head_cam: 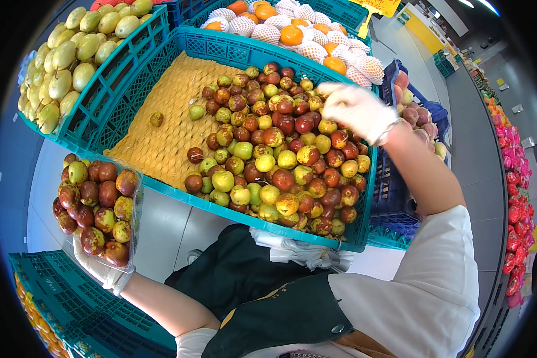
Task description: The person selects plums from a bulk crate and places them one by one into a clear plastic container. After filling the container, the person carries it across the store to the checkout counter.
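Note:
My left hand (96,264), in a white glove, supports a clear plastic punnet (136,215) full of red-brown and green jujubes. It is held left of a teal plastic crate (197,206), outside its near wall. Many loose jujubes (282,179) lie heaped in the middle and right of that crate. My right hand (355,107), gloved too and blurred, is over the heap's far right part. Its fingers look bent, and whether a fruit is between them cannot be told. One lone jujube (156,118) rests on the yellow foam liner (170,89) at the crate's left.
Green oval fruit (62,67) fills a crate on the left. Orange fruit in foam nets (291,36) lies beyond the far wall. Peaches (416,116) are in a blue crate at right. White plastic bags (295,250) hang at the near wall. More teal crates (62,286) stand lower left.

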The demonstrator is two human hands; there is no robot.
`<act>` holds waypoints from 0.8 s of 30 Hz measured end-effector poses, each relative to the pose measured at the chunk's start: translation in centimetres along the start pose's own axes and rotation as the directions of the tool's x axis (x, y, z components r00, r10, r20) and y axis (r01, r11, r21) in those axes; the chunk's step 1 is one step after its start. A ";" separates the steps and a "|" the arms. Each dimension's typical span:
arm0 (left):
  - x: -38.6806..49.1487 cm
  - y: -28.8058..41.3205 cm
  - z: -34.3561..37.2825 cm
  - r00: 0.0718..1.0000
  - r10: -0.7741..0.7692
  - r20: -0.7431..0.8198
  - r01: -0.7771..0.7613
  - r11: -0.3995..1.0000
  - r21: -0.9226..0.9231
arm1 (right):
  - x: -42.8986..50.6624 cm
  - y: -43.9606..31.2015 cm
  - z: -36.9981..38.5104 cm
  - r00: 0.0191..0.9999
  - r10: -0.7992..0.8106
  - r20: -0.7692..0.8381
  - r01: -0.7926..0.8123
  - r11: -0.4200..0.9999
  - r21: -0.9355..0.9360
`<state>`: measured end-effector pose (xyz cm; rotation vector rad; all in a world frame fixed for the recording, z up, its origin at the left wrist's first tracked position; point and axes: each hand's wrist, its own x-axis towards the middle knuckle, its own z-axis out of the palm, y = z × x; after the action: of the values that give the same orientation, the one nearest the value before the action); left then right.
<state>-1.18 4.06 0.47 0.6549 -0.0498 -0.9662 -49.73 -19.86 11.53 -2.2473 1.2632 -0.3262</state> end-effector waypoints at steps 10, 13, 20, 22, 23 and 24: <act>1.0 0.0 -0.3 0.997 0.074 -0.016 -0.072 0.993 0.094 | -10.8 14.3 -19.5 0.554 0.438 -0.708 -0.405 0.885 0.231; 1.4 0.0 -0.6 0.998 0.055 0.017 -0.056 0.995 0.082 | -13.7 16.5 -20.2 0.406 0.548 -0.731 -0.616 0.755 0.224; 1.3 0.0 -1.0 0.968 -0.081 0.239 0.081 0.997 0.012 | -7.3 5.7 -8.5 0.968 -0.018 -0.250 0.018 1.000 -0.004; 1.1 -0.3 -0.8 0.962 -0.101 0.253 0.111 0.994 -0.026 | -3.7 2.0 -4.4 0.936 -0.351 -0.015 0.308 0.841 -0.445; 0.9 -0.5 -0.8 0.968 -0.095 0.231 0.106 0.994 -0.036 | -2.1 0.6 -2.4 0.884 -0.461 0.077 0.430 0.738 -0.520; 0.7 -0.6 -0.7 0.951 -0.119 0.285 0.139 0.989 -0.050 | -1.3 -0.5 -0.8 0.872 -0.454 0.185 0.483 0.728 -0.486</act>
<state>-0.97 3.66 -0.59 0.4569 -0.2267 -1.1778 -50.41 -18.82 12.59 -3.0259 0.7838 -0.1003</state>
